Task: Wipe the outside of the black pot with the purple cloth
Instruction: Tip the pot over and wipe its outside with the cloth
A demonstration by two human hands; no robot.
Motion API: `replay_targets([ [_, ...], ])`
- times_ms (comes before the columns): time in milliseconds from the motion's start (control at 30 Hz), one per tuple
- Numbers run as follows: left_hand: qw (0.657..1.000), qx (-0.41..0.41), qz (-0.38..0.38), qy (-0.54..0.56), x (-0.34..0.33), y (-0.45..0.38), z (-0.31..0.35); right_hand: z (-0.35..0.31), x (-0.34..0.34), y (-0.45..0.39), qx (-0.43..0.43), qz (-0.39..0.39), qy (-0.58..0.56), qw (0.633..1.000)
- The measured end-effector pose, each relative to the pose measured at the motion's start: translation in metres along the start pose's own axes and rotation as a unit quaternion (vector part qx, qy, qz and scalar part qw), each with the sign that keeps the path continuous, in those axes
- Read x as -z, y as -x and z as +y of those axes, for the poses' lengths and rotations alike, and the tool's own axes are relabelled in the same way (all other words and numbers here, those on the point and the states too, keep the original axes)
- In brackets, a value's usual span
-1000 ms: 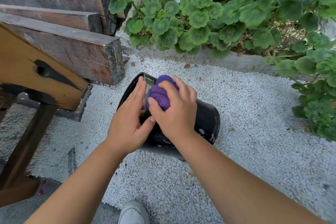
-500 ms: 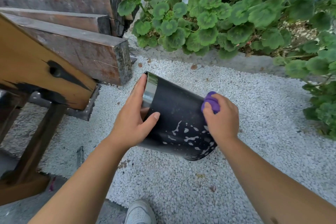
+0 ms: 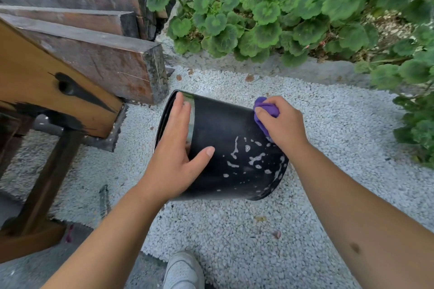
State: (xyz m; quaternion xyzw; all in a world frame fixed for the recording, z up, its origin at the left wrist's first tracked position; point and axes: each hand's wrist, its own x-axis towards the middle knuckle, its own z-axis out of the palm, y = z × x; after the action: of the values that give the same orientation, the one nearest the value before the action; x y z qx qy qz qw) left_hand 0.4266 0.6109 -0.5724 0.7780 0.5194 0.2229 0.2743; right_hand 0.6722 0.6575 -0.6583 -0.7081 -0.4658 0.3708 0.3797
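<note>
Two hands are on the pot [image 3: 225,148], which lies tilted on its side on the gravel [image 3: 328,124], with the mouth to the left and the base to the right. The left hand [image 3: 176,148] rests at the mouth end: its fingers [image 3: 182,110] are straight and lie over the shiny rim band, reaching up to the upper edge, while the thumb [image 3: 204,155] is spread apart and presses on the black wall. So this hand is flat and spread on the pot, not curled around it.

The right hand [image 3: 281,124] is at the other end, on the upper right side of the wall, near the base. Its fingers are curled and clamped on the cloth [image 3: 264,112], which is bunched into a ball. The cloth shows at the left of the knuckles and touches the pot wall there. Between the two hands the black wall is bare.

Many pale spots and streaks [image 3: 253,157] are on the lower part of the wall toward the base, just below the right hand.

Dark wooden beams [image 3: 98,58] lie at the left behind the pot, and green plants [image 3: 270,14] grow beyond the gravel. One white shoe [image 3: 183,272] shows at the bottom edge.
</note>
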Motion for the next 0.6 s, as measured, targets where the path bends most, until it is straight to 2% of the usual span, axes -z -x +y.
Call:
replay_targets([
  [67, 0.999, 0.047, -0.004, -0.004, -0.003, -0.004, 0.004, -0.003, -0.006, -0.003, 0.010, -0.041, 0.022, 0.999],
  [167, 0.998, 0.059, 0.004, -0.002, -0.008, -0.009, 0.006, -0.001, -0.014, -0.004, 0.019, -0.030, 0.054, 0.998],
  [267, 0.999, 0.050, -0.003, -0.007, -0.009, -0.011, 0.006, -0.006, -0.010, -0.004, -0.013, -0.006, 0.014, 1.000],
  [367, 0.999, 0.048, 0.009, -0.002, -0.010, -0.011, 0.004, -0.030, -0.010, 0.005, -0.005, -0.007, -0.057, 0.998],
  [433, 0.999, 0.050, 0.015, 0.004, -0.011, -0.013, 0.002, -0.057, -0.020, 0.021, 0.043, -0.021, -0.093, 0.995],
  [500, 0.999, 0.040, 0.018, 0.021, -0.011, -0.015, 0.001, -0.080, -0.040, 0.039, 0.133, -0.037, -0.096, 0.986],
  [567, 0.996, 0.036, 0.019, 0.080, -0.012, -0.016, 0.001, -0.094, -0.059, 0.055, 0.202, -0.041, -0.080, 0.975],
  [600, 0.993, 0.043, 0.018, 0.110, -0.013, -0.016, 0.001, -0.097, -0.065, 0.060, 0.205, -0.035, -0.077, 0.975],
])
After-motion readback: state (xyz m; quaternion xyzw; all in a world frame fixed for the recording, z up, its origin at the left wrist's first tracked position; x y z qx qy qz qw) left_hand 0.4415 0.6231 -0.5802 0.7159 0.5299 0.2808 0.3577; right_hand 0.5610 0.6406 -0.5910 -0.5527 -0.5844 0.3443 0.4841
